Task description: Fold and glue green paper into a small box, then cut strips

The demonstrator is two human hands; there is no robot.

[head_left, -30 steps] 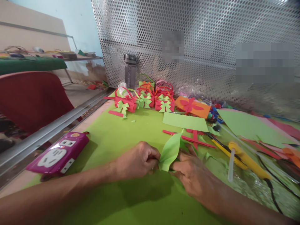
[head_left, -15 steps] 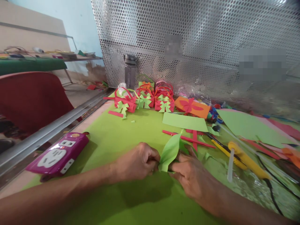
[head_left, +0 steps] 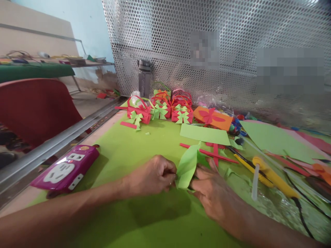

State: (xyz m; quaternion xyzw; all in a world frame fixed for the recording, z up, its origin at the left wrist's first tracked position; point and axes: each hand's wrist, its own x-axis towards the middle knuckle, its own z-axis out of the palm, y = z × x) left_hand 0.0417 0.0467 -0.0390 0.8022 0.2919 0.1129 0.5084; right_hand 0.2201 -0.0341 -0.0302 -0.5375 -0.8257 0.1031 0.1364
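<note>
Slight shift since the earlier frame: the tip of the folded green paper (head_left: 186, 168) leans marginally further left; little else moves.
Left hand (head_left: 153, 176): grip curled tight at the paper's lower left edge, seemingly pinching it. Right hand (head_left: 214, 193): grip half bent, clasping the right side, over the desk (head_left: 124, 148). Uneven pull could crease or tear the paper; slack right fingers could let the fold open. Beyond lie red strips (head_left: 216, 155) and a yellow glue gun (head_left: 278, 179).
</note>
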